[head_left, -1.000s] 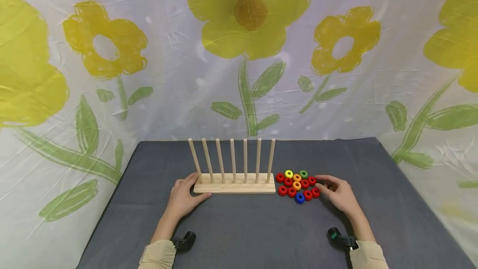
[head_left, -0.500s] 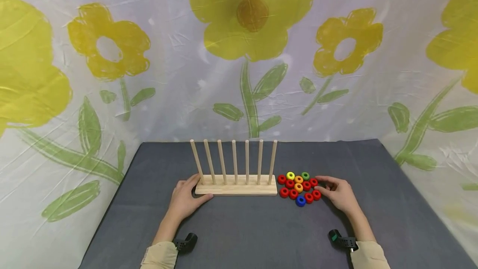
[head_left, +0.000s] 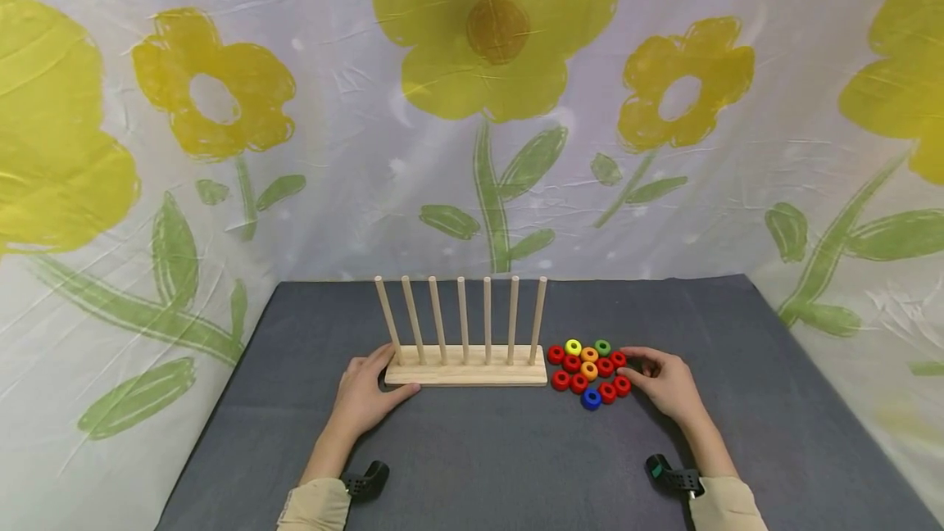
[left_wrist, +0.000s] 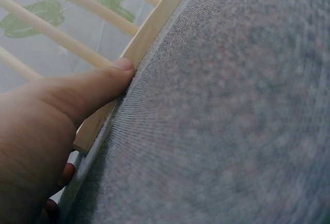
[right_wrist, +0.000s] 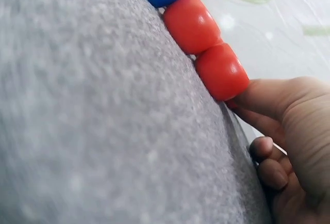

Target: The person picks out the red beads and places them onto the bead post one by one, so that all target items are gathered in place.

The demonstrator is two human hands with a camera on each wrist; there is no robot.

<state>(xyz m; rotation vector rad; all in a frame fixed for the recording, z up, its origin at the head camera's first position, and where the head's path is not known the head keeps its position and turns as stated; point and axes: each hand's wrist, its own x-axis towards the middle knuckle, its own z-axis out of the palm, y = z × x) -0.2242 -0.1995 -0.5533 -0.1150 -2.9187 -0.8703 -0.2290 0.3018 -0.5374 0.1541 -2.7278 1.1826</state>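
Observation:
A pale wooden stand (head_left: 466,378) with a row of upright bare pegs stands mid-table. My left hand (head_left: 361,390) holds its left end, thumb along the front edge and the other fingers round behind. In the left wrist view the thumb (left_wrist: 100,87) presses the base. Right of the stand lies a flat cluster of small rings: several red rings (head_left: 560,380), two orange rings (head_left: 589,370), a yellow ring (head_left: 573,347), a green ring (head_left: 601,347) and a blue ring (head_left: 592,398). My right hand (head_left: 667,383) touches the cluster's right side, thumb against a red ring (right_wrist: 223,72).
A dark grey cloth covers the table (head_left: 472,465). Behind it hangs a pale backdrop (head_left: 332,187) printed with yellow flowers. Black wrist cameras sit on both wrists, the left one (head_left: 366,480) and the right one (head_left: 671,475).
My right hand has shifted slightly left, and the rings at the cluster's right and front edge have moved a little left with it. The left hand keeps its hold on the stand.

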